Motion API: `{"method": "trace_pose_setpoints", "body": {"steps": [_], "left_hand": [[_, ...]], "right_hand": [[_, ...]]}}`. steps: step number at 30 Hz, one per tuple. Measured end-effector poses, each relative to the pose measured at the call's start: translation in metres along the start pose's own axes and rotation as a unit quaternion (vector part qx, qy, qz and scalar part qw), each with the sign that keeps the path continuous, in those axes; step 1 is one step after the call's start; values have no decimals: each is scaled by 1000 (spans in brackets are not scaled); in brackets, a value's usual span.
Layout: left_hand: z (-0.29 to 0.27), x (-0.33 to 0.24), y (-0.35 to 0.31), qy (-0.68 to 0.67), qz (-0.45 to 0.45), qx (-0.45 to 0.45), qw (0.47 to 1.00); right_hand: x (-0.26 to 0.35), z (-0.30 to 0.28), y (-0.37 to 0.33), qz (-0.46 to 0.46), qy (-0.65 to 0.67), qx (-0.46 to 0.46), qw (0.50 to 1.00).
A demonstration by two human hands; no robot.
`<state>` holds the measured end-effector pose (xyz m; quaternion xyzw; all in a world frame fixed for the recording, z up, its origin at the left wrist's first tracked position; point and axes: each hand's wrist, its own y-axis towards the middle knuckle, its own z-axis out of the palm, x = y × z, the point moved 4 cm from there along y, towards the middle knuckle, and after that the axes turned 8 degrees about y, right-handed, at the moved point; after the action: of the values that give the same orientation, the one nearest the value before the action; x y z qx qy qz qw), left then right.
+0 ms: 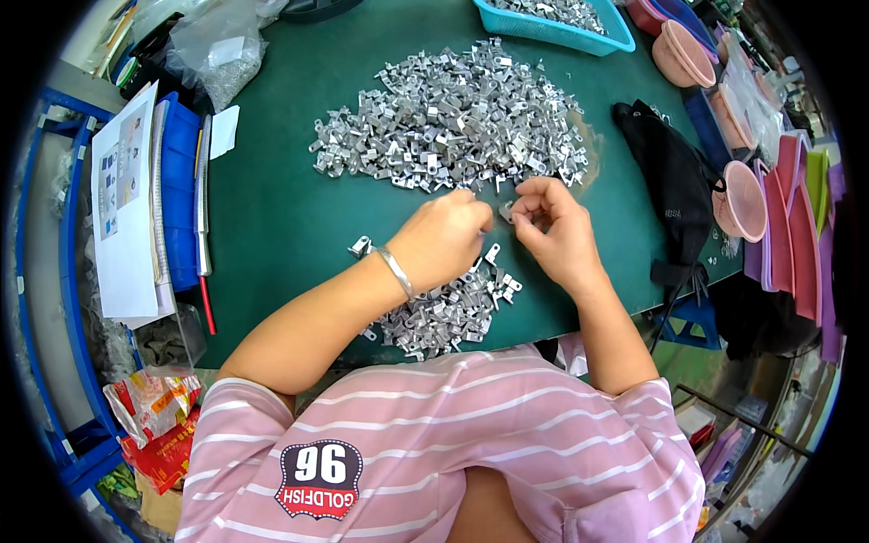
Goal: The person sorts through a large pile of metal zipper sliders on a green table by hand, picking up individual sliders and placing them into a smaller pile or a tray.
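Observation:
A large heap of small silvery metal brackets lies on the green tabletop. Closer to my body is a smaller pile of the same brackets, partly covered by my left forearm. My left hand, with a silver bangle at its wrist, is closed between the two piles. Its fingertips point down and away, so what they hold, if anything, is hidden. Just to its right, my right hand pinches one metal bracket between thumb and finger, at the near edge of the large heap.
A turquoise basket of metal parts stands at the far edge. At left are a blue bin with papers and a clear plastic bag. A black cloth bag and pink bowls line the right side.

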<state>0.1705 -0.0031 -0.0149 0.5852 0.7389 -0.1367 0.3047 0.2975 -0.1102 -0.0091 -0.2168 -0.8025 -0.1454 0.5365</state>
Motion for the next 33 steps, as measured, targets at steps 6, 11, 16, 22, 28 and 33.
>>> {"method": "trace_pose_setpoints", "body": {"steps": [6,11,16,22,28,33], "left_hand": [[-21,1,-16,-227,-141,-65,962],[-20,3,-33,-497,-243,-59,831],[-16,6,-46,-560,-226,-56,795],[-20,-2,-48,-530,-178,-128,819],[-19,-4,-48,-534,-161,-111,823],[-22,-5,-49,-533,-136,-119,827]], "right_hand": [[-3,1,-11,87,307,56,946],[3,3,-18,79,362,67,926],[9,6,-21,-2,372,85,924],[11,6,-24,-45,335,78,938],[12,11,-24,-32,343,83,935],[12,15,-25,-15,374,92,923]]}}
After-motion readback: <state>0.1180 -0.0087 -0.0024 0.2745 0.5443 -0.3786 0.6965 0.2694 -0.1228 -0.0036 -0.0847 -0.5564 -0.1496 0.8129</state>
